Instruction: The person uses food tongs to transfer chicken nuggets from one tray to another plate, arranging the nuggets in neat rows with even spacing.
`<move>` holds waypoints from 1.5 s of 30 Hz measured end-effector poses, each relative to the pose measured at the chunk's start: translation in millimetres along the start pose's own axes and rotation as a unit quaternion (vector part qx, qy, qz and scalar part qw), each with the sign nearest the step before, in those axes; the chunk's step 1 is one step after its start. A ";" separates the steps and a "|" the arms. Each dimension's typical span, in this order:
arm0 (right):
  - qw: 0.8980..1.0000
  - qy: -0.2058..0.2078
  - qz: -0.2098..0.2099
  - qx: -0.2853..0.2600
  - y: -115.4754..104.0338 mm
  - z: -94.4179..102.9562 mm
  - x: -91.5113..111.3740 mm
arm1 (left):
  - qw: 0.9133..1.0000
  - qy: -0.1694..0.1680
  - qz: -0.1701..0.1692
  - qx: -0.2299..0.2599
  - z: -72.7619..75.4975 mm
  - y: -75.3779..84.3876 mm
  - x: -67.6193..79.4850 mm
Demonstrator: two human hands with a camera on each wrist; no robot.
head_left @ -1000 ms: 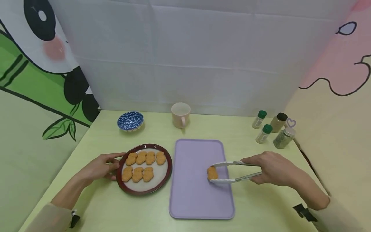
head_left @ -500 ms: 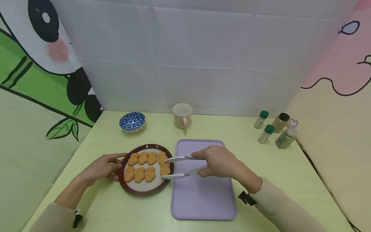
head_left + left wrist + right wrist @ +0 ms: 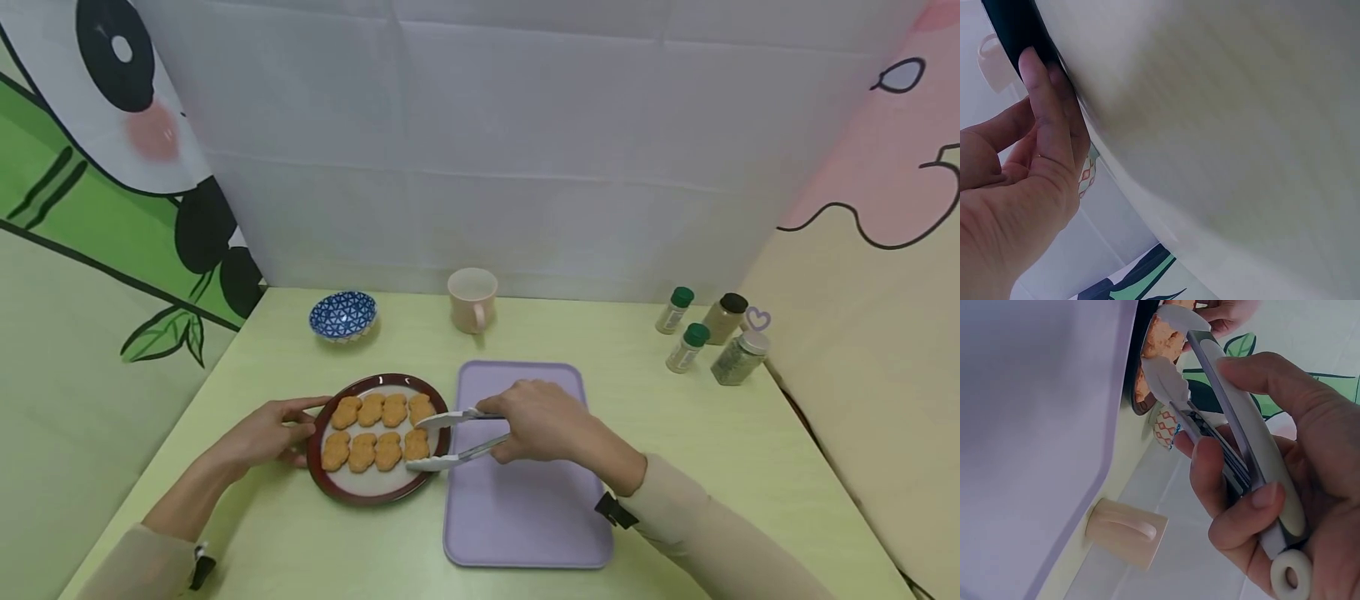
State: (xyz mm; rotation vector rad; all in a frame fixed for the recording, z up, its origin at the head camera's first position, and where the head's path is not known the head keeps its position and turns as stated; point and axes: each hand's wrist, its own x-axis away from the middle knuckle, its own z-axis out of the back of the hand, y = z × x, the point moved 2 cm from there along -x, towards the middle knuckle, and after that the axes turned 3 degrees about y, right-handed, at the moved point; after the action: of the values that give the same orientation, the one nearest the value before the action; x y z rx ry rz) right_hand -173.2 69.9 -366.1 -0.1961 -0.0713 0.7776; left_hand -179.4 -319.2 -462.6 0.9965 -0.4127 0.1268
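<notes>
On the table's left half a brown-rimmed plate (image 3: 363, 497) carries two rows of orange-brown breaded nuggets (image 3: 362, 452). My left hand (image 3: 258, 433) holds its left rim, thumb and fingers at the edge; in the left wrist view the fingertips lie against the dark rim. My right hand (image 3: 542, 421) grips a pair of tongs (image 3: 1254, 456) with pale scalloped tips, reaching over the plate's right rim. The tips stand either side of the front row's rightmost nugget (image 3: 417, 445), which lies on the plate. A lilac tray (image 3: 525, 517) sits beneath the right hand, its bare surface showing.
Behind the plate stand a blue-patterned bowl (image 3: 342, 315) and a pale pink mug (image 3: 472, 300). Several spice jars (image 3: 738, 358) cluster at the back right, near the side wall. A white cloth (image 3: 525, 150) hangs along the table's far edge.
My right hand has moved left, carrying a nugget in the tongs from the tray to the plate's front row. My left hand has stayed at the plate's rim.
</notes>
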 end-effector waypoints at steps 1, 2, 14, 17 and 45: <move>1.000 -0.002 -0.001 -0.002 -0.2 0.3 -0.4 | 1.000 -0.001 -0.001 -0.001 -0.3 0.0 0.0; 1.000 -0.004 -0.001 -0.002 -0.4 0.3 -0.6 | 1.000 -0.001 -0.002 -0.002 -0.5 0.1 0.0; 0.999 0.032 -0.020 -0.021 3.9 13.7 20.9 | 1.000 0.001 -0.005 -0.007 -0.4 0.1 -0.8; 0.997 0.064 -0.035 -0.038 13.0 21.8 36.0 | 1.000 0.000 -0.007 -0.009 -1.3 0.1 -2.4; 0.897 0.140 -0.408 -0.097 155.5 -42.3 168.6 | 0.999 -0.003 -0.012 -0.047 -1.4 -1.1 -3.1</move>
State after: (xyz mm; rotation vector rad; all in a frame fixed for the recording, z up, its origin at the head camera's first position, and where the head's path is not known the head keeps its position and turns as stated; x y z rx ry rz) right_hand -154.8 290.3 -440.4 -0.4312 0.0453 -0.1061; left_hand -181.5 -318.4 -465.4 0.9085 -0.4090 0.0822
